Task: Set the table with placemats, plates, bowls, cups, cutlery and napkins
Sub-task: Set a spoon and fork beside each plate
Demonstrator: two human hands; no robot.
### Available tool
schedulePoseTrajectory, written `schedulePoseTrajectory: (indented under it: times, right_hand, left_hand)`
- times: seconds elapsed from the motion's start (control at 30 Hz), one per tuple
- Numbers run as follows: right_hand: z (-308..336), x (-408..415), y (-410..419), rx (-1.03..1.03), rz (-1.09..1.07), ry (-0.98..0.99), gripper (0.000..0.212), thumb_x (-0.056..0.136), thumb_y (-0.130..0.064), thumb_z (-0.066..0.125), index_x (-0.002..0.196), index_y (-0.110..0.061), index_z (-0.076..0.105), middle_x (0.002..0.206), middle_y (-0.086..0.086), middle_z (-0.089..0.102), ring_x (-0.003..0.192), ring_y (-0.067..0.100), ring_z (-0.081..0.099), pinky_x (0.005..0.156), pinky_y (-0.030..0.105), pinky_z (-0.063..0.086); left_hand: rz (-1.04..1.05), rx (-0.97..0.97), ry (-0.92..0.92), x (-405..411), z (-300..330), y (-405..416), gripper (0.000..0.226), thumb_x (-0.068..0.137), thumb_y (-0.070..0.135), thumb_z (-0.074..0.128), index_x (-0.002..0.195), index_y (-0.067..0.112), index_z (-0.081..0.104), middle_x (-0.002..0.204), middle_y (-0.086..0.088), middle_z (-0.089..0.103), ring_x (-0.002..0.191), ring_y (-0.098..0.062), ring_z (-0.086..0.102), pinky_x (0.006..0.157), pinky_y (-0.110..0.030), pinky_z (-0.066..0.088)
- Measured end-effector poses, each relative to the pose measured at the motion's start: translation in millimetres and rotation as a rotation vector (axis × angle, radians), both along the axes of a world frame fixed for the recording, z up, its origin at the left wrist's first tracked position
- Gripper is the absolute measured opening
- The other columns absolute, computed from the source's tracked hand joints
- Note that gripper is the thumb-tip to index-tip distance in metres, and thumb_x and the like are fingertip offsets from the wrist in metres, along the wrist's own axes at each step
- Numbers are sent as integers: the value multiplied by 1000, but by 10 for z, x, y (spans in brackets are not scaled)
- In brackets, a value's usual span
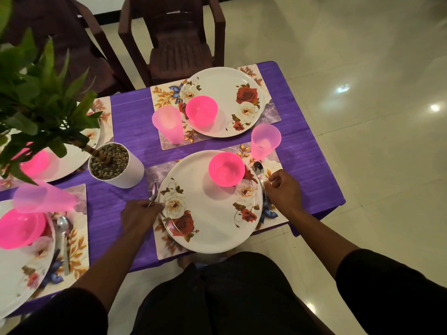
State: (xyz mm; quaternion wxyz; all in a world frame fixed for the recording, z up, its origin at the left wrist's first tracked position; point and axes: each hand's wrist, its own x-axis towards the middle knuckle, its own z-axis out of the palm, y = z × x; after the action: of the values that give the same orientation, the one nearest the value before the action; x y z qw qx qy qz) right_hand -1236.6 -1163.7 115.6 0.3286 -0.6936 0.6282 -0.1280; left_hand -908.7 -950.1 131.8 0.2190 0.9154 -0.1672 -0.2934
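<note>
A white floral plate [208, 213] lies on a floral placemat [169, 250] at the table's near edge, with a pink bowl [226, 168] on it and a pink cup [264, 141] behind. My left hand [139, 217] grips the handle of a metal spoon [154, 191] at the plate's left rim. My right hand [284, 192] pinches the handle of a second spoon [260, 174] lying along the plate's right rim. A second setting with plate [232, 110], bowl [201, 110] and cup [168, 126] sits farther back.
A white pot [128, 170] holding a green plant [36, 93] stands left of the near plate. Two more settings lie at the left, one with a tipped pink cup [43, 197] and a spoon [64, 238]. A dark chair [179, 44] faces the far side. The purple tablecloth [312, 165] ends at right.
</note>
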Motion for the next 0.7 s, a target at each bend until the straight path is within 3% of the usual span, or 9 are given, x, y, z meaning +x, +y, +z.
schedulePoseTrajectory:
  times: [0.2, 0.33, 0.5, 0.7]
  right_hand:
    - [-19, -38, 62, -6, 145, 68, 26, 90, -48, 74, 84, -23, 73, 83, -8, 67, 74, 10, 62, 68, 28, 51]
    - [-1, 1, 106, -5, 145, 101, 23, 89, -43, 76, 83, -21, 74, 85, -6, 66, 74, 10, 60, 67, 27, 49]
    - [39, 98, 162, -10, 68, 111, 21, 90, -34, 77, 77, -18, 72, 72, -11, 57, 65, 7, 56, 58, 19, 36]
    - [9, 115, 134, -9, 48, 79, 20, 89, -35, 77, 77, -19, 73, 79, -8, 61, 71, 9, 59, 59, 21, 38]
  left_hand:
    - [19, 2, 9, 0, -37, 13, 29, 84, 38, 82, 105, 18, 82, 96, -5, 80, 91, -23, 70, 83, -40, 54]
    - [43, 5, 5, -9, -54, 17, 30, 83, 40, 82, 105, 21, 82, 97, -4, 79, 94, -25, 69, 87, -43, 56]
    - [64, 1, 16, -26, -50, -11, 30, 83, 38, 83, 106, 20, 81, 102, -5, 79, 98, -27, 69, 91, -45, 55]
    - [105, -29, 17, -11, -68, -23, 30, 79, 41, 84, 102, 22, 82, 100, -2, 79, 97, -26, 70, 93, -47, 56]
